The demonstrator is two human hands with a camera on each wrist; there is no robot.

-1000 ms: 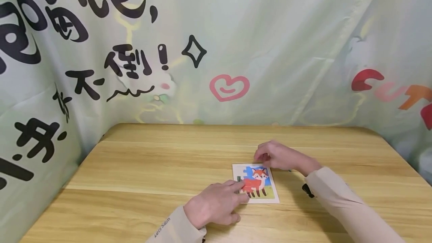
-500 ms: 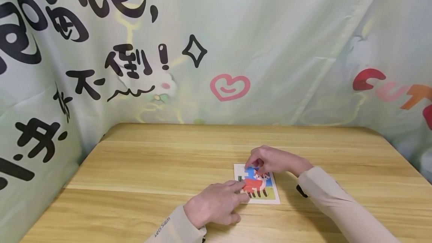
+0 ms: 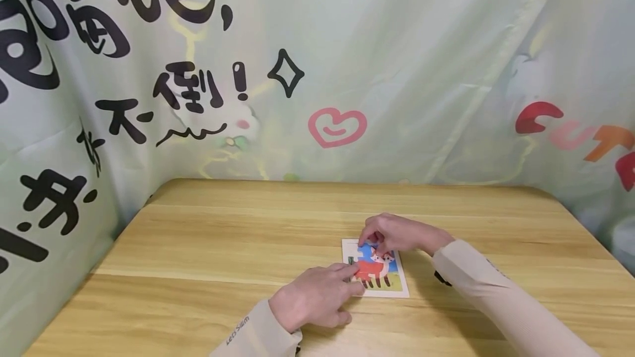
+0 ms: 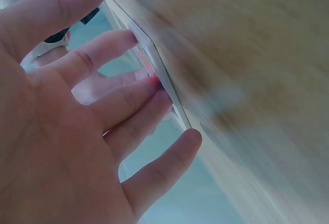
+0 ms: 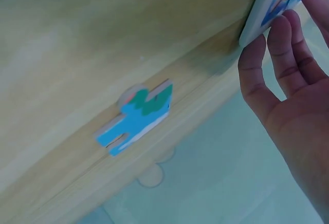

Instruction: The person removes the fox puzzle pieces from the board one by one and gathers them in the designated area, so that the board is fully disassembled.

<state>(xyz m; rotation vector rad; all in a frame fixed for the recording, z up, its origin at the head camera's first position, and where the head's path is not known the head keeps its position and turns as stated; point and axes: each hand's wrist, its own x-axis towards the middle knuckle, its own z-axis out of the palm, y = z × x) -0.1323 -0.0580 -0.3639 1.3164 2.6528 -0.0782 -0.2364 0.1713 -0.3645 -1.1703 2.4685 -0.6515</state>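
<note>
A small puzzle board [image 3: 392, 282] with a fox picture lies on the wooden table [image 3: 208, 247]. My left hand [image 3: 353, 279] rests flat beside it, its straight fingers [image 4: 128, 88] touching the board's left edge [image 4: 154, 64]. My right hand [image 3: 369, 244] is bent over the board's top left corner, where its fingertips pinch a blue puzzle piece [image 3: 366, 250] against the picture. In the right wrist view the fingers [image 5: 277, 49] meet the board's edge [image 5: 259, 21]. A loose blue and green piece [image 5: 136, 118] lies on the table near that wrist; the head view does not show it.
A printed green cloth [image 3: 317, 70] hangs close behind the table and along its left side. Bare wood spreads to the left of the board and behind it. The table's rounded back left corner [image 3: 154, 198] is in view.
My right hand has moved from just behind the board down onto its top left corner, where more blue now shows. The left hand has stayed at the left edge.
</note>
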